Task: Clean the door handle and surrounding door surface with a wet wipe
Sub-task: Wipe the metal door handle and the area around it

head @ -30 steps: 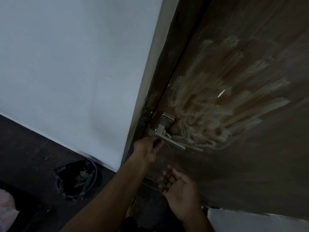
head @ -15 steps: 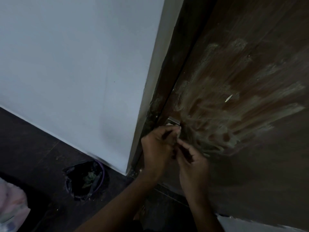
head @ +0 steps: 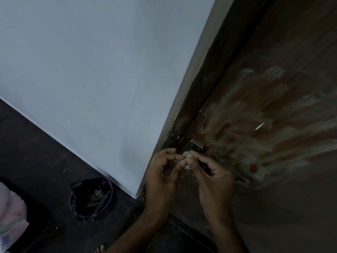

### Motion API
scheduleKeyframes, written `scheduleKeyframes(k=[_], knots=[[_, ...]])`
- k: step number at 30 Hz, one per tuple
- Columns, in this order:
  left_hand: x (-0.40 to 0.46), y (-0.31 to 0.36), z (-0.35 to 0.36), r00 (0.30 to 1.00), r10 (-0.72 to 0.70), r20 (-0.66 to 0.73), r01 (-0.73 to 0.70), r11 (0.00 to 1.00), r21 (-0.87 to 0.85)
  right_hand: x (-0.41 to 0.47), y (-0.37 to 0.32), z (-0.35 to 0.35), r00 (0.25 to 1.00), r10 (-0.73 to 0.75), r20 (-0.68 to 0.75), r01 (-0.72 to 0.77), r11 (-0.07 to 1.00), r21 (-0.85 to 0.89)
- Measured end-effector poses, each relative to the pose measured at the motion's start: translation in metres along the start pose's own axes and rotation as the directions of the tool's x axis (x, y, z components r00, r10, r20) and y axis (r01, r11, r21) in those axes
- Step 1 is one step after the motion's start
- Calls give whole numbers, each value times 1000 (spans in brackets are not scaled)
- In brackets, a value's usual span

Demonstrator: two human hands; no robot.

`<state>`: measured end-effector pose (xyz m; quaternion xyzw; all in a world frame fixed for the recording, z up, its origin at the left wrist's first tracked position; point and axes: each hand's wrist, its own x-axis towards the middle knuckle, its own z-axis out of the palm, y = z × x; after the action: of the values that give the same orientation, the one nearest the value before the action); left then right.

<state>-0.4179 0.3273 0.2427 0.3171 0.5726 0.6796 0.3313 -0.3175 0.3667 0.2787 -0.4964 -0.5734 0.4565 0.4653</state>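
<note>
A dark brown door (head: 284, 189) fills the right side, smeared with pale streaks (head: 255, 136) around the handle. Only the square metal plate of the door handle (head: 194, 146) shows; its lever is hidden behind my hands. My left hand (head: 164, 172) and my right hand (head: 211, 174) meet just below the plate. Between their fingertips they pinch a small crumpled whitish wet wipe (head: 187, 158), held right in front of the handle. Whether the wipe touches the handle I cannot tell.
A white wall (head: 94, 73) and the dark door frame (head: 209, 84) stand to the left of the door. On the dark floor, a black bag with a purple rim (head: 93, 196) holds scraps. A pale cloth (head: 11, 220) lies at the lower left. A bare toe (head: 100, 250) shows below.
My left hand left the lever's end and my right hand rose from below; both have come together in front of the handle, pinching the wipe. The view has shifted slightly.
</note>
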Motion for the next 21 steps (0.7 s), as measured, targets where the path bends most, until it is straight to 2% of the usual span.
scheduleKeyframes(k=[3, 5, 7, 11, 12, 15, 18, 21], knots=[[-2, 1, 0, 979, -180, 93, 194, 965, -179, 6, -1, -4, 999, 44, -11, -44, 999, 28], [-2, 0, 1, 979, -178, 97, 194, 963, -190, 9, 2, -5, 999, 19, -45, -22, 998, -65], [-3, 0, 3, 984, -173, 47, 179, 968, -176, 10, 6, -7, 996, -87, -32, 78, 971, -225], [-1, 0, 6, 968, -251, 29, 246, 910, -332, 3, 8, -3, 973, -186, 136, 223, 907, -357], [0, 1, 8, 965, -261, 35, 256, 894, -368, 0, 9, -2, 954, -235, 185, 293, 858, -422], [-1, 5, 12, 961, -275, 28, 256, 849, -462, -1, 14, -1, 853, -439, 281, 508, 582, -635], [-10, 11, 18, 966, -257, 10, 226, 829, -511, 13, 16, -3, 776, -569, 273, 579, 469, -667], [-15, 15, 24, 973, -212, -87, 146, 865, -479, 41, 11, 0, 629, -703, 332, 680, 290, -674]])
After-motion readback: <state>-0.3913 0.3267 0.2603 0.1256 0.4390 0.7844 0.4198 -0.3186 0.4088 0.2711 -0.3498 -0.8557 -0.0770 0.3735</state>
